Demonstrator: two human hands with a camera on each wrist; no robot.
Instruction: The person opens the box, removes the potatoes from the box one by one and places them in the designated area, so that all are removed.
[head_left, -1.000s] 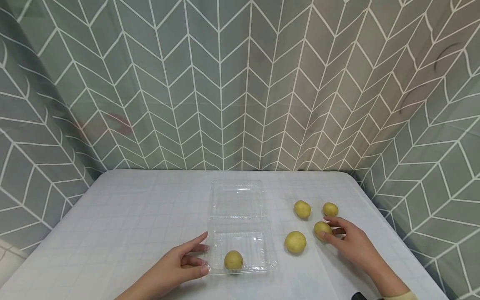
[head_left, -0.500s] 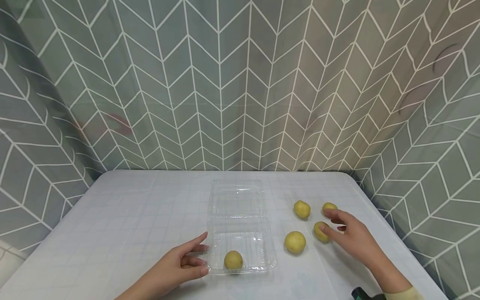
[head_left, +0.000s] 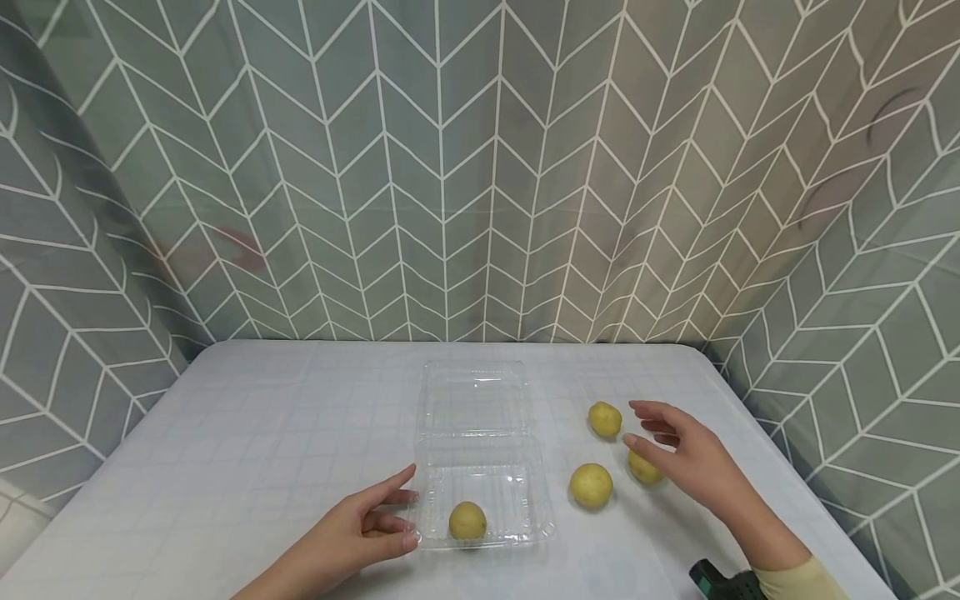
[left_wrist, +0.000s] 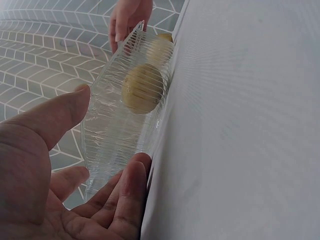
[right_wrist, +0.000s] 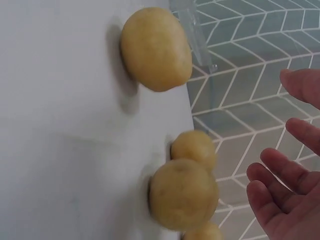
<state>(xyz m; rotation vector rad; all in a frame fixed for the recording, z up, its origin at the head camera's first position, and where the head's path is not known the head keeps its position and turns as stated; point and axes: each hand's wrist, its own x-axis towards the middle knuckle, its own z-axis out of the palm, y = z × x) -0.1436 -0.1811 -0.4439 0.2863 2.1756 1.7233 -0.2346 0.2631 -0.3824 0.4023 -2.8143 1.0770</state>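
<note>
Left hand (head_left: 352, 533) rests on the table (head_left: 247, 433) at 9 o'clock of the clear clamshell box (head_left: 480, 454). Fingers relaxed and nearly straight, thumb and fingertips (left_wrist: 131, 181) touching the box's near-left corner; nothing gripped. Box lies open, lid flat at 12 o'clock of the tray. One potato in the tray (head_left: 467, 520) sits at the tray's 6 o'clock edge; the left wrist view shows it through the ribbed plastic (left_wrist: 142, 88).

Right hand (head_left: 686, 454) hovers over the loose potatoes at 3 o'clock of the box, fingers spread and released, holding nothing. Palm sits over the near-right potato (head_left: 643, 468), which is partly covered; cannot tell from the head view if it touches. Right wrist view shows the open fingers (right_wrist: 280, 187) apart from the nearest potato (right_wrist: 183, 194). Front potato (head_left: 590, 485) lies at 9 o'clock of the hand, back potato (head_left: 604, 419) at 11 o'clock, just beside the fingertips. A chevron-pattern curtain (head_left: 480, 167) hangs behind the table.
</note>
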